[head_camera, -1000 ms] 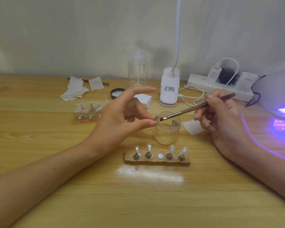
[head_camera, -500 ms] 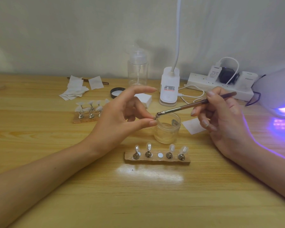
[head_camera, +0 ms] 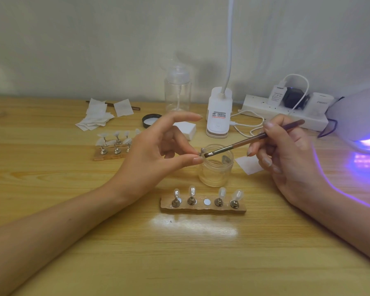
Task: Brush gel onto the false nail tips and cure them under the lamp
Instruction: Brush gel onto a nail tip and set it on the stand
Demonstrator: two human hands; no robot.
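The left hand (head_camera: pixel 156 154) pinches one small nail tip (head_camera: pixel 201 151) between the thumb and a bent finger, while the index finger stretches free above it. I cannot tell if a metal stand is under the tip; the fingers hide this part. The tip hangs just over the rim of the open gel jar (head_camera: pixel 216 169), at the jar's 10 o'clock.

The right hand (head_camera: pixel 286 159) holds the brush (head_camera: pixel 244 144) like a pen, with fingers closed around the handle. The long axis of the brush goes from 2 o'clock at the handle end to 8 o'clock at the hairs, and the hairs touch the nail tip or are just beside it. So the tip lies at 8 o'clock from the right grip, straight along the brush, and I think the coming stroke must run on this same line.

In front of the jar, at its 6 o'clock, the wooden holder (head_camera: pixel 203 207) carries four tips and one bare middle place. The glowing curing lamp (head_camera: pixel 363 124) stands at 2 o'clock from the jar, nearer to the right hand, well apart from the left hand that has the tip.
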